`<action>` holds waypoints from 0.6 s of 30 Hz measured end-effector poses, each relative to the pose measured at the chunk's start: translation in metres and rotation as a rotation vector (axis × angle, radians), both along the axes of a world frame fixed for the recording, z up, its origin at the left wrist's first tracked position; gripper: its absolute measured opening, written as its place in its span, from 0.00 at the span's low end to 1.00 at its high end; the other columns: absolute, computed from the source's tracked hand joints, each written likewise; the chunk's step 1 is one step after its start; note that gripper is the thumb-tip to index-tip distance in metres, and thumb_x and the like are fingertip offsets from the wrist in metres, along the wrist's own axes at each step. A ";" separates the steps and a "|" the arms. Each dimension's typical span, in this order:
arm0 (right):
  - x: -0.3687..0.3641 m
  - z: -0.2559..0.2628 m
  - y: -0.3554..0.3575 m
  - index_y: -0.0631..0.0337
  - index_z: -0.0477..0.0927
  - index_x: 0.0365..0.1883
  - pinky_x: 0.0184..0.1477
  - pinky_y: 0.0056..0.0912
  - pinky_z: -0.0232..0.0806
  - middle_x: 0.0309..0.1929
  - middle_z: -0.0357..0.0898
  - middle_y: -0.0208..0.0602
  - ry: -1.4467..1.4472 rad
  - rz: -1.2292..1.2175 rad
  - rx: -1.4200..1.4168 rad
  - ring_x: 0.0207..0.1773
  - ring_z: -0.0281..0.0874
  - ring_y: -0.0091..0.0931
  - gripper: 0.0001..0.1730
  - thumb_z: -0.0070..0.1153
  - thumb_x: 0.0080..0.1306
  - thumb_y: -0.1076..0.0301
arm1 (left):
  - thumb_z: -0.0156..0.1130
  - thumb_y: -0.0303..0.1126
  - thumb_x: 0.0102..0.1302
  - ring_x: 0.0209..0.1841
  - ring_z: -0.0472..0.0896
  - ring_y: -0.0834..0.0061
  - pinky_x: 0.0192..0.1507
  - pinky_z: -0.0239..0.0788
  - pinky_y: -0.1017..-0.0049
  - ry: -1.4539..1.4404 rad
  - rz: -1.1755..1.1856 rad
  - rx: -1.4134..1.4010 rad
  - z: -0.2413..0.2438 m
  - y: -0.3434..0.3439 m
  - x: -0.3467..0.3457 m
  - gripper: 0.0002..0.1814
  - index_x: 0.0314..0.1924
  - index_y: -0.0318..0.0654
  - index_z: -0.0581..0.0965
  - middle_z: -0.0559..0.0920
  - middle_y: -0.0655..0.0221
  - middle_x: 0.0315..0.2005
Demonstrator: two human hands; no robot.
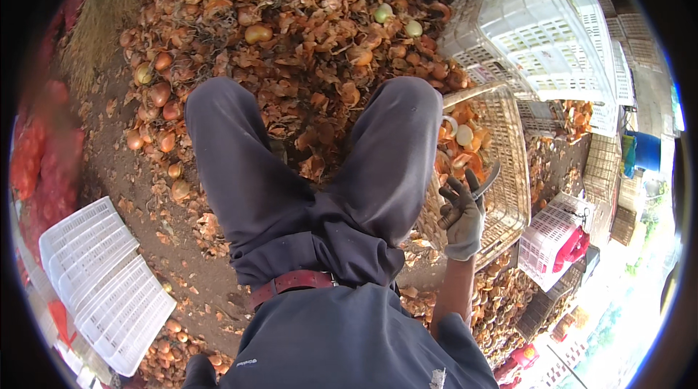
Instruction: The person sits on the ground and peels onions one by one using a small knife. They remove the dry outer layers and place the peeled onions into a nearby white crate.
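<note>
My right hand (462, 219), in a grey-and-dark work glove, is over the near side of a plastic crate (507, 171) at the right of my knee. A small knife with a curved blade (489, 180) is held in its fingers, the blade pointing up and to the right. Inside that crate lie onions, some pale and peeled (464, 135), with loose skins. My left hand is out of view; only a dark sleeve shows at the bottom left. Before my knees spreads a large heap of onions and dry onion skins (305, 51).
Stacked white crates (545, 29) stand at the upper right. Two white crates (109, 285) lie at the lower left, near red mesh sacks (49, 171). A straw broom (106, 18) is at the upper left. A white crate with red material (551, 236) stands farther right.
</note>
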State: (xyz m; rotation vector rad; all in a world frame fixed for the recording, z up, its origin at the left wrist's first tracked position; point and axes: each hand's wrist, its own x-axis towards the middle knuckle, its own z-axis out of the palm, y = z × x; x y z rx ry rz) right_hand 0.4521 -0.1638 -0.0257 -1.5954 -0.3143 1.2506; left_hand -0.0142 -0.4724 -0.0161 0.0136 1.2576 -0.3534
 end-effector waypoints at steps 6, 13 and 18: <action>0.058 -0.058 -0.021 0.59 0.62 0.78 0.22 0.15 0.67 0.50 0.84 0.47 -0.826 0.721 0.380 0.37 0.85 0.25 0.31 0.53 0.79 0.67 | 0.71 0.33 0.66 0.34 0.87 0.77 0.36 0.78 0.73 -0.072 -0.071 0.009 -0.008 0.027 0.007 0.15 0.50 0.33 0.86 0.89 0.64 0.34; 0.044 -0.051 -0.015 0.68 0.64 0.74 0.22 0.16 0.67 0.51 0.85 0.49 -0.309 0.285 0.079 0.36 0.85 0.25 0.30 0.52 0.74 0.78 | 0.72 0.33 0.66 0.34 0.87 0.77 0.36 0.78 0.73 -0.139 -0.161 -0.017 -0.012 0.056 0.009 0.16 0.50 0.33 0.86 0.89 0.64 0.34; 0.068 -0.043 0.020 0.69 0.71 0.68 0.26 0.20 0.71 0.54 0.85 0.50 -0.215 0.248 0.102 0.42 0.86 0.28 0.25 0.51 0.74 0.74 | 0.72 0.34 0.65 0.33 0.87 0.78 0.35 0.78 0.73 -0.180 -0.252 -0.025 -0.020 0.080 0.010 0.16 0.50 0.33 0.86 0.89 0.65 0.34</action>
